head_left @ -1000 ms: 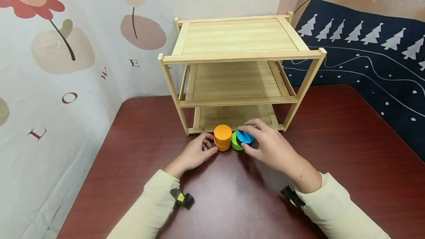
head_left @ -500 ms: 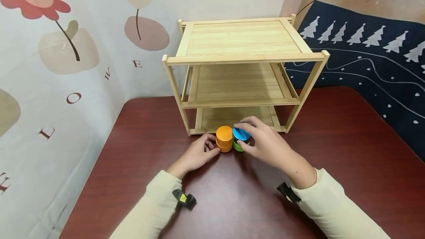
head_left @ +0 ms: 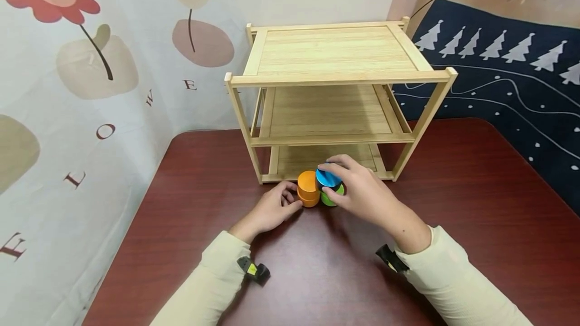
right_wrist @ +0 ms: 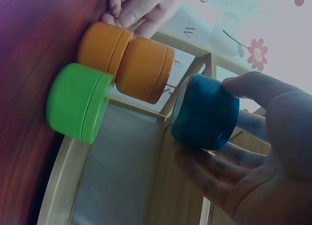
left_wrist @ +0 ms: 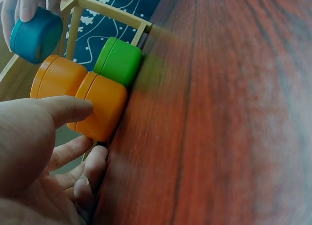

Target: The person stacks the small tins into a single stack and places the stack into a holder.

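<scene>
In the right wrist view my right hand (head_left: 362, 190) grips a blue lidded jar (right_wrist: 204, 112) between thumb and fingers, held up beyond the height of the orange stack. Below it a green lidded jar (right_wrist: 75, 100) stands upright on the table. Beside the green one, two orange jars are stacked, the upper orange jar (head_left: 307, 181) on the lower orange jar (left_wrist: 105, 108). My left hand (head_left: 272, 208) rests against this stack's left side, its thumb on the lower jar and its fingers curled about the far side. In the head view the blue jar partly covers the green one.
A three-tier wooden shelf (head_left: 335, 77) stands just behind the jars, its bottom front rail close to them. The dark red table (head_left: 308, 275) extends around both arms. Printed cloths hang at the left, back and right.
The blue jar has risen and moved left in my right hand, from over the green jar's right side toward the orange stack. My left hand stays at the stack.
</scene>
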Action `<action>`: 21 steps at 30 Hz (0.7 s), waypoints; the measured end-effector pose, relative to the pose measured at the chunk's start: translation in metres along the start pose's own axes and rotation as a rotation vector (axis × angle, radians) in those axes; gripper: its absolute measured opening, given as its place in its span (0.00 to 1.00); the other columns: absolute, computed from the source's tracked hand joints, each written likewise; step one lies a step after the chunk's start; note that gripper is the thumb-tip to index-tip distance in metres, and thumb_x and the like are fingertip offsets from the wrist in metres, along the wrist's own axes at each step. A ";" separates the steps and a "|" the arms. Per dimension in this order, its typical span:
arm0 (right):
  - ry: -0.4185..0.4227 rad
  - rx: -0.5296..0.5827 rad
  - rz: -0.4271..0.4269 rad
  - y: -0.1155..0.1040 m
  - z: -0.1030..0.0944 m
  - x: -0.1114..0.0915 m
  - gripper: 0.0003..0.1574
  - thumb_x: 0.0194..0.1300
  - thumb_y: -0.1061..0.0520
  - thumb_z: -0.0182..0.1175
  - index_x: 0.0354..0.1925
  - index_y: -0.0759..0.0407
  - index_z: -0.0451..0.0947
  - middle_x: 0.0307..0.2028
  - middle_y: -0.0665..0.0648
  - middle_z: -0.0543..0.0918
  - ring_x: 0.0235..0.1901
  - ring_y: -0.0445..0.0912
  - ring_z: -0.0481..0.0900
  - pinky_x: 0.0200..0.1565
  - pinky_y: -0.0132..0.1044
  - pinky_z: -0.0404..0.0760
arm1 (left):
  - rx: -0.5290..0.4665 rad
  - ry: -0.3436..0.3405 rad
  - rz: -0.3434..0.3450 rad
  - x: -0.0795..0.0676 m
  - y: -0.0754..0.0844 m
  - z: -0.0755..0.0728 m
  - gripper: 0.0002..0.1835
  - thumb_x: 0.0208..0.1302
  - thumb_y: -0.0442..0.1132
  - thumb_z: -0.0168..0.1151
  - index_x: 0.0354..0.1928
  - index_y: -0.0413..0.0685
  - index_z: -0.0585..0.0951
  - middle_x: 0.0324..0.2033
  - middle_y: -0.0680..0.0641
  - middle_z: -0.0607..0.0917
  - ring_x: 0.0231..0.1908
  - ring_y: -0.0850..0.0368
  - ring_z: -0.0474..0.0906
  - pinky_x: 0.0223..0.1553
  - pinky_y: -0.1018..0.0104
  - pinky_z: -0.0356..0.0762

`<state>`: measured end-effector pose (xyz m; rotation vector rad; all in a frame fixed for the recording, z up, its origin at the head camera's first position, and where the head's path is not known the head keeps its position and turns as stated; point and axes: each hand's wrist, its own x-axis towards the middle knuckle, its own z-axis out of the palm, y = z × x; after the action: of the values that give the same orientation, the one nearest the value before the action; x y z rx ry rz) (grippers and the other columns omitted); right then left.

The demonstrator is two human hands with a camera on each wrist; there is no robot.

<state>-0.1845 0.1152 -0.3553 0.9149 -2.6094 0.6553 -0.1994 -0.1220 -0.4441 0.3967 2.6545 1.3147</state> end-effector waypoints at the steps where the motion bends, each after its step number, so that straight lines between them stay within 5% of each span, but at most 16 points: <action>1: 0.000 0.003 -0.002 -0.001 0.000 0.000 0.26 0.61 0.52 0.71 0.57 0.53 0.81 0.57 0.58 0.79 0.44 0.52 0.85 0.43 0.44 0.86 | -0.001 -0.002 -0.003 0.000 0.001 0.000 0.19 0.65 0.41 0.67 0.55 0.47 0.76 0.35 0.49 0.82 0.31 0.61 0.76 0.35 0.69 0.75; 21: -0.022 0.025 0.001 -0.002 0.006 0.008 0.25 0.62 0.51 0.69 0.58 0.53 0.81 0.58 0.58 0.79 0.46 0.52 0.86 0.45 0.44 0.85 | -0.012 -0.010 -0.014 0.001 0.000 0.000 0.19 0.66 0.42 0.66 0.56 0.46 0.76 0.36 0.50 0.82 0.31 0.61 0.76 0.37 0.67 0.76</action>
<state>-0.1902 0.1064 -0.3564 0.9332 -2.6272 0.6834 -0.1999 -0.1214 -0.4439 0.3818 2.6351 1.3206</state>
